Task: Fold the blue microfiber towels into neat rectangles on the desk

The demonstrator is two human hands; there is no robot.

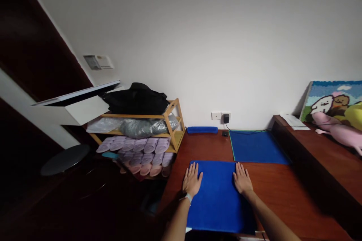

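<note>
A blue cloth (216, 199) lies spread flat on the reddish-brown wooden table (279, 184). My left hand (192, 180) rests flat on its left edge near the far corner, fingers extended; a watch with a pale band is on that wrist. On the opposite edge, my right hand (242, 179) lies palm down with its fingers stretched toward the far right corner. Neither hand grips anything. Behind, a second blue cloth (257, 147) with a green edge is laid out flat. A narrow folded blue cloth (202, 130) sits against the wall.
A wooden rack (172, 126) left of the table holds slippers (140, 145), plastic-wrapped items and a black bag (138, 99). A white box (82, 107) stands beside the bag. A black plug (226, 118) with a cable is in the wall. Right, a raised ledge carries a pink plush toy (339, 131).
</note>
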